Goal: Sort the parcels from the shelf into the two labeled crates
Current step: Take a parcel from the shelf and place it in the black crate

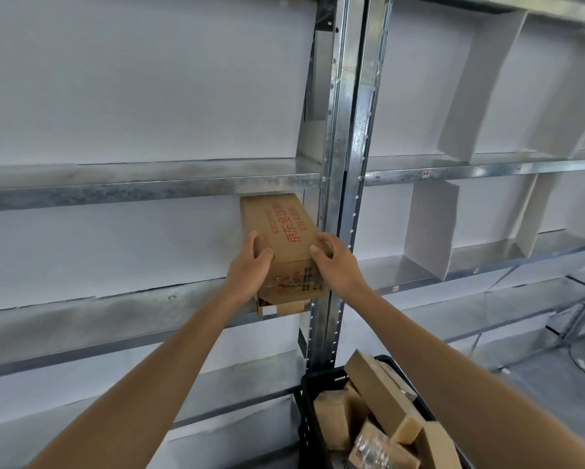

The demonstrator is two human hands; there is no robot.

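Cardboard parcel [286,231] at the shelf's [132,309] right end, gripped by left hand [250,265] and right hand [331,258], arms outstretched.

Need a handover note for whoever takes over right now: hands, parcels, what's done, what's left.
Left hand grips the left edge of the cardboard parcel; right hand grips its right edge.
The parcel is partly inside the bay of the metal shelf, next to the upright.
Done: several parcels lie in the black crate, low right.
Left: pull this parcel out and crate it. The crate's label is unreadable, and the second crate is out of view.
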